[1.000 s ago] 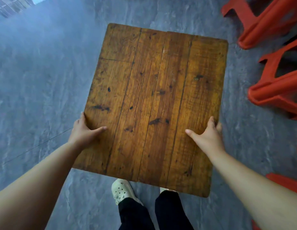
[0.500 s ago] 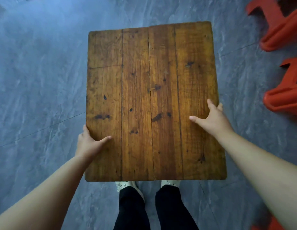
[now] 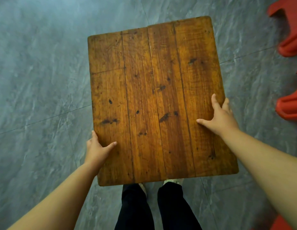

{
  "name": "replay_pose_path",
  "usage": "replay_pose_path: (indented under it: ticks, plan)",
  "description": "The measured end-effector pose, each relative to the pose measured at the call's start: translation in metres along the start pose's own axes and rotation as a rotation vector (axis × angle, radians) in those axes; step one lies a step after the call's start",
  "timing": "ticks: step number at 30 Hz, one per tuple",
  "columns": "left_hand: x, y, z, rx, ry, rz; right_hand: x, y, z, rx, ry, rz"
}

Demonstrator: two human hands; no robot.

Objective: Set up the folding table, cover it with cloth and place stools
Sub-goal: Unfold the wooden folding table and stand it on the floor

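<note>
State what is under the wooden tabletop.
Pale shoe tips and dark trouser legs show past the near edge of the tabletop, on grey floor. Table legs and the rest of the feet are covered.

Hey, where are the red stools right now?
In the head view the red stools are on the grey floor along the right edge, apart from the wooden table and beyond the right hand holding its right side.
</note>
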State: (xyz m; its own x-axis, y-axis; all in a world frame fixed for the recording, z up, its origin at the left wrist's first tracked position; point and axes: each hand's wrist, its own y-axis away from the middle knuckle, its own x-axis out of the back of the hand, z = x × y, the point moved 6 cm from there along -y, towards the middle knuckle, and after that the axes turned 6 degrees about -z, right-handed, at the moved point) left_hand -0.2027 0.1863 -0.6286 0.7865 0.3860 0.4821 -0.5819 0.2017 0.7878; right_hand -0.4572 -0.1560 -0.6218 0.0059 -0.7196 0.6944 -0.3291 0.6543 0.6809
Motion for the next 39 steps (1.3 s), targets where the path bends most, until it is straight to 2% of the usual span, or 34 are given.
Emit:
replay_pose_path:
  ticks: [8,11,18,20,22,24,27,30,36,39]
  plan:
    - [-0.014,0.013,-0.004,-0.01,-0.039,-0.024,0.005,-0.005,0.005,-0.006,0.041,0.002]
    - [-0.014,0.01,-0.005,0.005,0.02,-0.026,0.005,-0.004,0.007,0.001,0.042,0.007]
    - [-0.018,0.017,-0.008,0.027,0.018,0.01,0.004,-0.001,0.013,-0.014,0.053,-0.004]
    - [-0.015,0.017,-0.005,0.015,0.013,0.05,0.003,0.006,0.007,0.005,0.137,0.043]
    - [-0.01,0.022,0.013,-0.113,-0.188,0.179,-0.003,0.021,-0.013,0.151,0.288,0.129]
    - [-0.019,0.032,0.04,-0.34,-0.468,0.245,-0.023,0.041,-0.041,0.342,0.349,0.11]
    - [-0.061,0.04,0.068,-0.53,-0.828,0.049,-0.061,0.062,-0.067,0.439,0.399,-0.046]
    - [-0.087,0.035,0.068,-0.467,-0.974,-0.095,-0.084,0.065,-0.071,0.411,0.498,-0.115]
    - [-0.091,0.03,0.068,-0.417,-1.008,-0.076,-0.088,0.062,-0.074,0.365,0.607,-0.127]
    - [-0.085,0.04,0.08,-0.361,-0.997,-0.143,-0.077,0.065,-0.081,0.328,0.62,-0.195]
